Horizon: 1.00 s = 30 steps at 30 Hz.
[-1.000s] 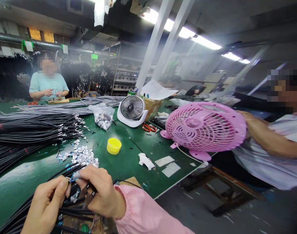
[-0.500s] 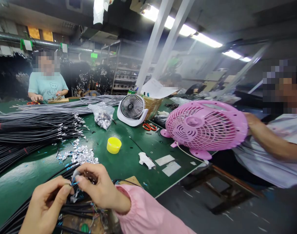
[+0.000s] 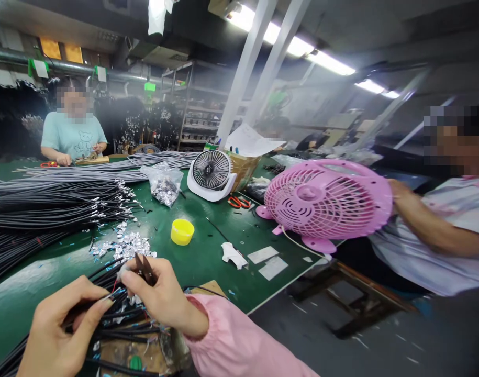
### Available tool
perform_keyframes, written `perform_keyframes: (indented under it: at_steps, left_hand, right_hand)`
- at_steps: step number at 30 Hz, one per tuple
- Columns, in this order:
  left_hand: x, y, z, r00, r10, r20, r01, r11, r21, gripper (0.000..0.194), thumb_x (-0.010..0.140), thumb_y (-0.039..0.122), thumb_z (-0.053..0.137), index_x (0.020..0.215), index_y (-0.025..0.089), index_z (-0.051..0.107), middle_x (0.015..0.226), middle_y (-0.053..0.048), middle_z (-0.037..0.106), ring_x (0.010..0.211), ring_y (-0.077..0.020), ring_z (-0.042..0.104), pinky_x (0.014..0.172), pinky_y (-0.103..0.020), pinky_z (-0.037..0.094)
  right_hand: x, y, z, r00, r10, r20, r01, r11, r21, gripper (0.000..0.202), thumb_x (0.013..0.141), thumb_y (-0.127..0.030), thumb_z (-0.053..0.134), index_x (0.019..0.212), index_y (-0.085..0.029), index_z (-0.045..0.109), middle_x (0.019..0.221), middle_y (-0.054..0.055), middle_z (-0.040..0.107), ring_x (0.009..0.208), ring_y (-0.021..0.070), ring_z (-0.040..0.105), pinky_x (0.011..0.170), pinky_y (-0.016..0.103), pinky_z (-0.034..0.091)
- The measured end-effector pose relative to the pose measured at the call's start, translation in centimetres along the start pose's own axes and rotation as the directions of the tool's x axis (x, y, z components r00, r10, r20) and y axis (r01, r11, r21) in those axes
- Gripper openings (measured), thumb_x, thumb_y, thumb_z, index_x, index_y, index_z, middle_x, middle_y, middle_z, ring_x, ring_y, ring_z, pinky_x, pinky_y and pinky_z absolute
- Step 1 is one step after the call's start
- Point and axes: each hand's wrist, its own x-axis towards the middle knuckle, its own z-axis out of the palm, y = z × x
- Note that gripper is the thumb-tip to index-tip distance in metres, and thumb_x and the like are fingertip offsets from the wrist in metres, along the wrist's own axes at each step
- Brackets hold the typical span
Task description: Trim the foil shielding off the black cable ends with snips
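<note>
The left hand (image 3: 53, 327) pinches thin wires (image 3: 114, 285) between thumb and forefinger. The right hand (image 3: 160, 296) is curled around a dark pointed tool (image 3: 144, 268), its blades pointing up and away from the palm; whether its thumb and forefinger also grip a wire, I cannot tell. The wires lie in the narrow gap between the two hands, nearer the left one, a red strand slanting up from the left fingertips toward the right thumb. The blades stand beyond the right thumb, apart from the wires. Below and between the hands run black cables (image 3: 125, 333). Just beyond the hands, foil scraps (image 3: 123, 245) litter the desk (image 3: 208, 262); farther out, ahead of the right hand, sits a yellow cup (image 3: 182, 232).
</note>
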Motion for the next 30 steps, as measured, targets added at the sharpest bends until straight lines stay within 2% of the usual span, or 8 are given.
perform_keyframes:
  at_steps: [5,9,12,16,20,22,25,30]
  left_hand:
    - [0.2,-1.0,-0.1,0.985,0.174,-0.01,-0.174,0.984,0.025,0.014,0.086,0.031,0.066,0.073,0.028,0.069,0.053,0.01,0.059,0.04,-0.0082,0.054,0.038,-0.013,0.042]
    - [0.2,-0.9,-0.1,0.992,0.129,-0.009,-0.129,0.991,0.027,0.016,0.087,0.037,0.067,0.075,0.028,0.071,0.052,0.009,0.059,0.039,-0.0082,0.054,0.036,-0.013,0.04]
    - [0.3,-0.8,-0.3,0.997,0.061,0.055,-0.062,0.998,0.011,0.02,0.089,0.043,0.065,0.077,0.028,0.073,0.056,0.008,0.065,0.045,-0.0095,0.061,0.042,-0.013,0.047]
    - [0.7,-0.9,-0.9,0.962,0.205,0.182,-0.211,0.977,0.012,0.023,0.093,0.035,0.062,0.073,0.028,0.069,0.059,0.008,0.065,0.046,-0.0091,0.063,0.046,-0.014,0.049]
    - [1.1,-0.1,-0.8,0.924,0.373,0.088,-0.382,0.913,0.142,0.025,0.096,0.031,0.056,0.072,0.026,0.063,0.058,0.008,0.057,0.044,-0.0064,0.057,0.045,-0.012,0.046]
    - [1.3,0.4,-0.7,0.877,0.48,0.034,-0.474,0.85,0.229,0.028,0.098,0.03,0.054,0.072,0.024,0.062,0.058,0.008,0.058,0.044,-0.0044,0.058,0.047,-0.01,0.045]
    - [1.1,0.3,-0.6,0.794,0.605,0.054,-0.586,0.739,0.332,0.027,0.1,0.023,0.051,0.077,0.02,0.066,0.059,0.006,0.062,0.043,-0.0036,0.059,0.049,-0.011,0.045]
    - [-0.3,-2.1,-0.6,0.81,0.584,0.046,-0.554,0.738,0.386,0.033,0.103,0.022,0.045,0.08,0.022,0.069,0.057,0.004,0.059,0.045,-0.0077,0.056,0.049,-0.018,0.045]
  right_hand:
    - [-0.4,0.0,0.3,0.976,-0.212,-0.047,0.203,0.968,-0.148,0.021,0.078,-0.038,0.071,0.069,-0.02,0.066,0.06,0.0,0.056,0.055,0.0129,0.048,0.055,0.027,0.043]
    - [-0.7,-0.2,0.4,0.973,-0.226,-0.052,0.207,0.947,-0.247,0.014,0.074,-0.026,0.072,0.064,-0.023,0.063,0.063,0.001,0.061,0.059,0.0146,0.052,0.058,0.028,0.044]
    - [-0.6,-0.2,0.3,0.985,-0.156,-0.074,0.137,0.967,-0.213,0.016,0.075,-0.025,0.072,0.062,-0.022,0.062,0.063,0.001,0.059,0.059,0.0139,0.05,0.056,0.027,0.043]
    - [-0.1,0.5,0.0,0.999,0.019,0.031,-0.018,1.0,-0.022,0.025,0.078,-0.04,0.073,0.067,-0.019,0.064,0.055,-0.002,0.052,0.047,0.0097,0.042,0.046,0.025,0.035]
    - [0.3,1.0,-0.1,0.949,0.275,0.156,-0.292,0.952,0.096,0.04,0.077,-0.053,0.074,0.065,-0.018,0.059,0.047,-0.005,0.047,0.038,0.0058,0.035,0.037,0.022,0.024]
    - [0.4,0.9,-0.1,0.935,0.306,0.178,-0.325,0.941,0.095,0.045,0.078,-0.056,0.072,0.062,-0.017,0.057,0.047,-0.004,0.049,0.037,0.0053,0.035,0.036,0.021,0.022]
    - [0.1,0.6,0.0,0.945,0.271,0.186,-0.286,0.956,0.06,0.047,0.081,-0.056,0.069,0.058,-0.018,0.055,0.046,-0.005,0.047,0.038,0.0056,0.036,0.037,0.021,0.023]
    - [-0.5,0.6,0.5,0.998,-0.012,0.064,0.02,0.993,-0.118,0.036,0.083,-0.04,0.07,0.058,-0.018,0.054,0.049,-0.006,0.04,0.047,0.0074,0.037,0.046,0.022,0.033]
